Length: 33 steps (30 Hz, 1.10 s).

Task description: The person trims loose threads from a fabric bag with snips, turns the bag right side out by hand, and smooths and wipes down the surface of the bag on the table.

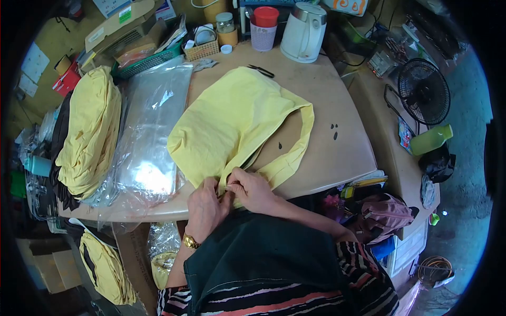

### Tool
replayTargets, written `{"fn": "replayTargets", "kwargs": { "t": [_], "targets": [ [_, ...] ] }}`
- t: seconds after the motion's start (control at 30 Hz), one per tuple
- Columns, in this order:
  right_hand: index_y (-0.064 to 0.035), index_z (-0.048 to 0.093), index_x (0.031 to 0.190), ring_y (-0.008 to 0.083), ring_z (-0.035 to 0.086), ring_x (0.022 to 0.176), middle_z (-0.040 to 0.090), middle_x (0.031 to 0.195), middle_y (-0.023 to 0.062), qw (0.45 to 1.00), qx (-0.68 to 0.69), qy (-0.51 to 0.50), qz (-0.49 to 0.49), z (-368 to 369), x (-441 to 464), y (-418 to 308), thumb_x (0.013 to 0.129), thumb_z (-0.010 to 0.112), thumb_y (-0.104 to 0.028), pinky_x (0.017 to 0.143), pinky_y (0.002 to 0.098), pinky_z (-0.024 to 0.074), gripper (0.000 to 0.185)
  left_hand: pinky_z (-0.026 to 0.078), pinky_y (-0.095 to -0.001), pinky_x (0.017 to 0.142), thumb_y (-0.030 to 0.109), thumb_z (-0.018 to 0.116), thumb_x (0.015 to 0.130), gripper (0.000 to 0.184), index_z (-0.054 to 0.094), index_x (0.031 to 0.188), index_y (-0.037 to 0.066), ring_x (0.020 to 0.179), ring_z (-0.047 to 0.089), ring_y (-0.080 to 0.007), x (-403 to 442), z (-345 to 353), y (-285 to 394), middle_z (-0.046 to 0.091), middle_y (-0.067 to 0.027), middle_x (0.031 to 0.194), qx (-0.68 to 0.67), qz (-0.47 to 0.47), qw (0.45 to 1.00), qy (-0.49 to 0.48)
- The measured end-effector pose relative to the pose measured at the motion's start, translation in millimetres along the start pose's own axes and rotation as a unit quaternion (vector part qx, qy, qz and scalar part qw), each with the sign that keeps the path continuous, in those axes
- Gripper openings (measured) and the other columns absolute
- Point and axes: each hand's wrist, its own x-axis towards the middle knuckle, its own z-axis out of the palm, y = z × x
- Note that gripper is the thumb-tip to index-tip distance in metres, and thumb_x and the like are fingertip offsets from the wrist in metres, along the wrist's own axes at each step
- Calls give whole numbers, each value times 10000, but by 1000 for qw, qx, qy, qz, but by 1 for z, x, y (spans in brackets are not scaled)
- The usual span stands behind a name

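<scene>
A yellow cloth bag [226, 113] lies on the brown table [337, 131], its strap looping out to the right. At the bag's lower edge, near the table's front, my left hand [206, 208] and my right hand [250, 190] meet. Both have bent fingers pinched on the yellow fabric where the strap joins the bag. The fingertips nearly touch each other, and the exact bit between them is small and partly hidden. Black snips [262, 70] rest just behind the bag.
Clear plastic sleeves [150, 126] and a stack of folded yellow cloth [90, 129] are at the left. A white kettle [304, 32], a lilac cup [262, 37] and baskets line the back. A black fan [423, 91] and green bottle [431, 140] stand at the right.
</scene>
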Motion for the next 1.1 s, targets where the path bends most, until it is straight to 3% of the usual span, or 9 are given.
{"fn": "replayTargets", "kwargs": {
  "t": [0.23,0.3,0.43,0.63,0.83,0.9,0.97,1.03,1.1],
  "targets": [
    [-36,568,941,269,600,727,617,874,120,973,-24,224,-52,-36,26,49,852,608,20,674,361,502,112,460,-427,579,103,744,753,204,557,743,23,623,596,-371,-6,-24,-1,613,-161,701,-39,15,996,-84],
    [-76,581,911,341,556,871,558,973,156,868,-325,371,-50,-94,41,61,784,687,-76,732,441,436,165,458,-422,578,96,744,751,199,561,749,18,633,595,-366,-12,-41,-6,606,-161,709,-20,35,997,-70],
    [-101,615,833,300,543,974,561,1037,108,806,-401,433,-39,-157,16,59,788,720,-155,842,446,382,126,443,-418,592,103,740,752,183,583,765,10,656,579,-346,-19,-61,-19,575,-150,712,-39,-25,999,-18],
    [-51,649,771,288,563,953,584,948,89,966,-156,175,112,-173,-23,52,738,770,-78,811,416,432,128,436,-412,661,181,773,749,247,619,829,6,728,569,-328,-9,-91,-48,571,-134,773,39,-19,986,-159],
    [-21,679,808,298,588,828,578,881,122,922,-298,243,-55,-152,-17,51,722,771,-40,718,382,475,127,471,-423,835,364,780,773,425,635,955,9,955,611,-322,43,-57,-19,637,-139,976,-71,105,990,54],
    [-7,664,814,290,587,857,573,911,129,922,-291,249,-63,-148,-16,53,732,761,-19,740,368,478,128,475,-425,852,331,737,817,367,647,957,4,1009,624,-334,76,-47,-3,652,-177,1051,287,195,914,210],
    [7,649,820,282,585,887,568,941,136,922,-284,255,-66,-146,-21,59,743,752,3,762,353,480,129,458,-433,875,324,690,859,351,634,1049,34,1107,585,-355,108,-32,-35,609,-196,1203,363,112,885,269],
    [4,640,838,289,583,948,580,1039,153,951,-163,262,-8,-149,-32,69,752,739,13,814,359,475,132,474,-434,838,290,656,887,302,626,1066,49,1050,603,-333,151,-26,-126,608,-182,1201,110,-154,980,-66],
    [-2,635,886,300,584,984,581,1086,167,945,-149,291,-4,-157,-32,68,758,727,22,846,377,472,160,487,-428,791,242,665,878,258,629,1042,47,977,617,-317,156,-33,-126,625,-170,1164,73,-153,985,24]
  ]
}}
